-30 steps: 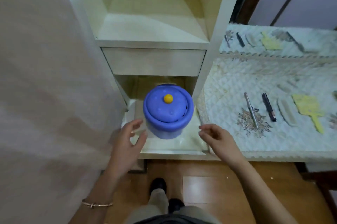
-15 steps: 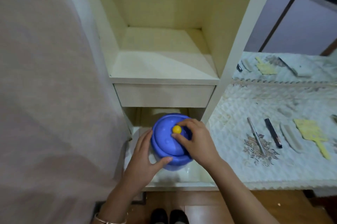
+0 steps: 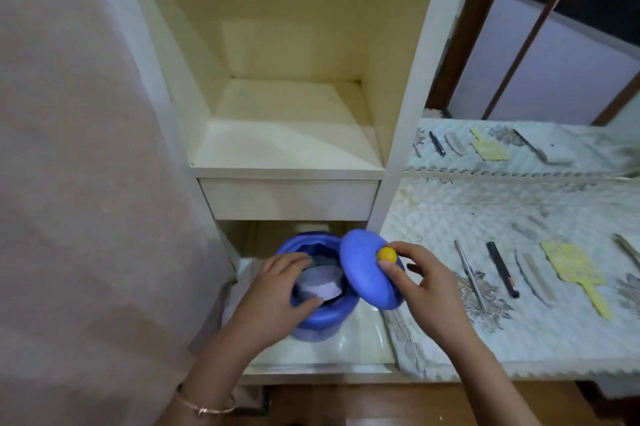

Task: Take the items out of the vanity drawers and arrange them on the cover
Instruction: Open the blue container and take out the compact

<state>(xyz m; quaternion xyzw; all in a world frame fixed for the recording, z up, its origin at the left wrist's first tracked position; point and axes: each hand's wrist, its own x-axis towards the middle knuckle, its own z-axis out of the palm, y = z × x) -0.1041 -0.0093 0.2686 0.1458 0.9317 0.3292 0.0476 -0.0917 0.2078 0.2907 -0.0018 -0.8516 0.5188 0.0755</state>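
Currently, you are working at the lower centre of the frame, where the blue container (image 3: 322,321) is standing upright in the open drawer (image 3: 360,332). Your left hand (image 3: 273,290) is gripping the container, with its fingers curled over the far rim and the thumb hooked on the near rim. Your right hand (image 3: 426,287) is pinching the yellow knob (image 3: 387,254) of the lid (image 3: 363,273). The lid is off the container and is tilting steeply just right of the mouth, with its near edge overlapping the container's right rim in this view. A pale rounded item (image 3: 318,281) is sitting inside the container, directly between your left fingers and thumb; what it is cannot be told. The relation that matters is lateral. The quilted cover (image 3: 519,332) is lying to the right of the drawer, so the lid hand is the nearer one to it, while the bracing hand is the nearer one to the contents. The likely next move is therefore to the right, carrying the lid toward bare cover in front of the metal rod (image 3: 471,280) and the black pencil (image 3: 502,268), which are lying lengthwise up the frame. Both hands are occupied, so reaching the contents is depending on freeing one first.
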